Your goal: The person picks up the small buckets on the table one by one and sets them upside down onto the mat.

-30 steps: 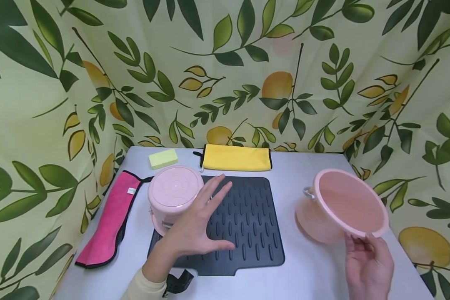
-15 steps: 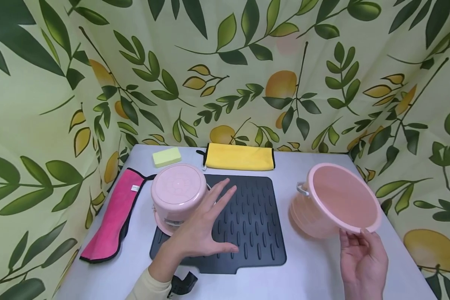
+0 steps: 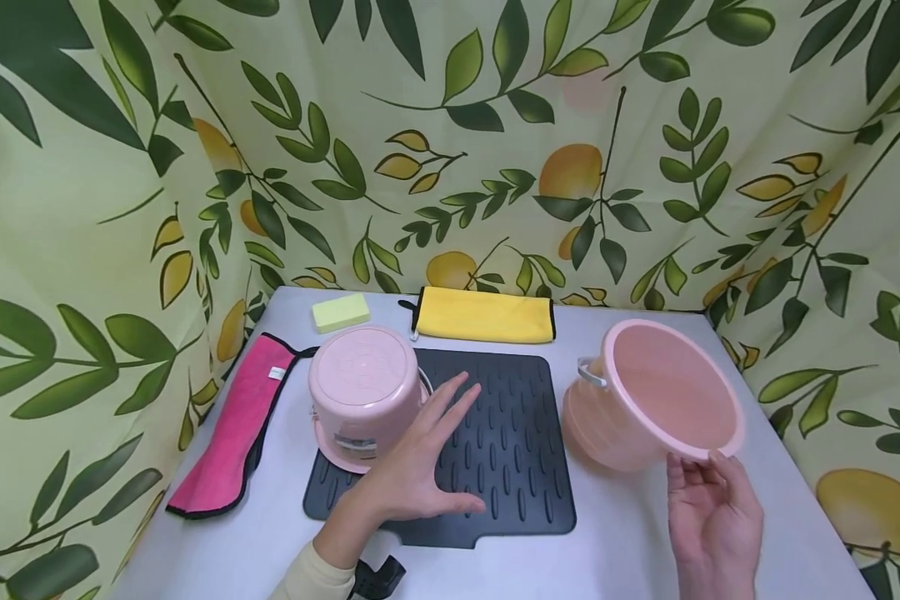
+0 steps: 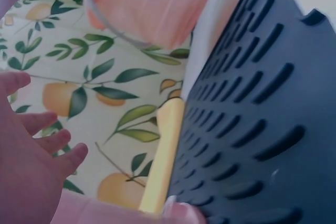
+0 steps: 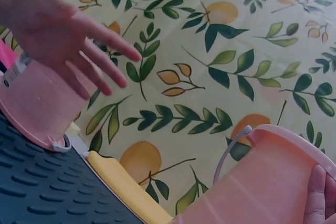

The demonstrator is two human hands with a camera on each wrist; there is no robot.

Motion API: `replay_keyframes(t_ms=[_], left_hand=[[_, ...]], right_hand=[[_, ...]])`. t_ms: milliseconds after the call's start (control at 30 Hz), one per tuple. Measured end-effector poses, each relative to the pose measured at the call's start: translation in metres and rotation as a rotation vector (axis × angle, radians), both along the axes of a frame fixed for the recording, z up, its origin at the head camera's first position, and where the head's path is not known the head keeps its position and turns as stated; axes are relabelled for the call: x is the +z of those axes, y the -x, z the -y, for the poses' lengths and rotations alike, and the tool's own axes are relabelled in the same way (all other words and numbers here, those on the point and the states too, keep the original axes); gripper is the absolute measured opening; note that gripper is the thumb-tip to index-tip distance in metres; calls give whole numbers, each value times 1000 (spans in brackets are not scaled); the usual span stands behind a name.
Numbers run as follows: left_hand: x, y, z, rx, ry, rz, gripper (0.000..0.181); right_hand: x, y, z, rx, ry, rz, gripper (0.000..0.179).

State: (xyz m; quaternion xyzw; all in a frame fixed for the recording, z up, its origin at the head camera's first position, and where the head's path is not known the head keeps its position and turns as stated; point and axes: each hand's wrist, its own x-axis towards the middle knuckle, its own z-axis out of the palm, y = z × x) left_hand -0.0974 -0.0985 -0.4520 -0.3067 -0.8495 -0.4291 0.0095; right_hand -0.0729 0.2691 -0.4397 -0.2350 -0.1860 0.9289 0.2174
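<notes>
My right hand [image 3: 714, 508] pinches the near rim of a pink bucket [image 3: 611, 429], thumb outside and fingers beneath. The bucket leans toward me with its mouth showing, right of a dark ribbed drying mat [image 3: 495, 450]. In the right wrist view, those fingers [image 5: 316, 195] lie over the rim. A second pink bucket [image 3: 362, 367] stands upside down on the mat's left part. Beside it hovers my left hand [image 3: 412, 475], fingers spread and straight, holding nothing. In the left wrist view, the left hand [image 4: 31, 156] shows at the left edge, apart from the ribbed mat.
A yellow cloth [image 3: 486, 315] with black edging lies folded behind the mat. At the back left sits a pale yellow sponge [image 3: 341, 312]. A pink cloth [image 3: 232, 429] lies along the table's left side. Patterned fabric [image 3: 465, 150] hangs behind and beside the table.
The bucket in my right hand has shifted left, closer to the mat. My left hand stays spread beside the overturned bucket. The head view has turned slightly.
</notes>
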Motion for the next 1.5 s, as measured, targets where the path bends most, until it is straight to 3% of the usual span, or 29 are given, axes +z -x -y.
replay_keyframes(t_ms=[133,600,933,1067,1233,1500], left_hand=[[-6,1,-4,4,-34,38,126],[-26,12,-20,42,-113,143,125],[-32,19,-25,71,-148,146,127],[-36,22,-27,79,-168,149,128],[-37,26,-27,72,-190,178,130],[-41,29,-27,53,-248,249,133]], right_hand=[[0,-1,3,46,41,-15,42],[-2,-5,10,175,138,-94,30],[-2,-10,11,278,213,-183,25],[-2,-10,14,286,216,-172,24],[0,-11,16,297,246,-186,23],[-2,-12,20,379,337,-261,19]])
